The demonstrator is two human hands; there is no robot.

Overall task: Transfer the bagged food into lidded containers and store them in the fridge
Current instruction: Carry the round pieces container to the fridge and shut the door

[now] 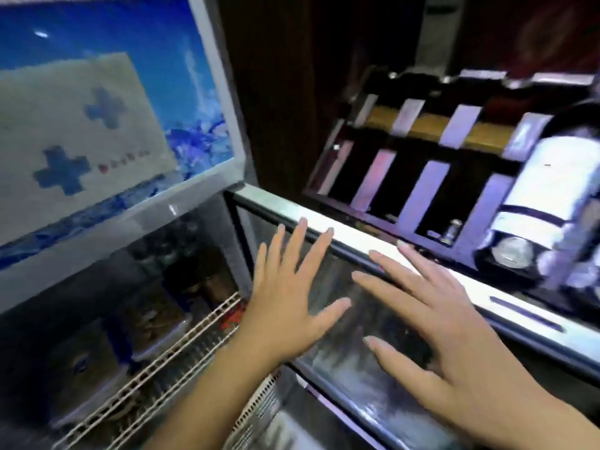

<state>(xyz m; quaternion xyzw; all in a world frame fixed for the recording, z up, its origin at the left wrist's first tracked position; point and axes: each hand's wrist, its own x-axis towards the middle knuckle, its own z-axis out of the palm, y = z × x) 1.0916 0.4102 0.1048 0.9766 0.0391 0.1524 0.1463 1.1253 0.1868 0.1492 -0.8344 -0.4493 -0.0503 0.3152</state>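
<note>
Left hand (285,306): flat against the glass door (357,349), fingers (300,241) straight and spread apart, the tips reaching the door's upper frame; it holds nothing.
Right hand (454,339): also laid flat on the glass door, just beside the left hand, fingers (386,280) straight and fanned apart, the upper ones lying over the frame's pale edge; it holds nothing.
Glass door: a dark-framed pane with a light metallic strip along its top edge, tilted across the middle of the view; reflections blur what lies behind it.
Fridge (207,76): stands at left with a grey frame and a blue printed panel on top that carries a pale sign with blue crosses.
Lidded containers (156,323): inside the fridge, sitting on the white wire shelf (181,345); the nearer clear tub shows brownish food, and a second tub (84,368) sits beside it lower left, with a bluish mark on its lid. The contents are too blurred to name.
Upper fridge interior: dark jars or bottles stand behind the containers, unclear in detail.
Rack (422,157): dark wooden slatted frame to the right of the fridge, well apart from the containers.
Bottle (535,203): a large dark bottle with a white label lies tilted on the rack at far right.
</note>
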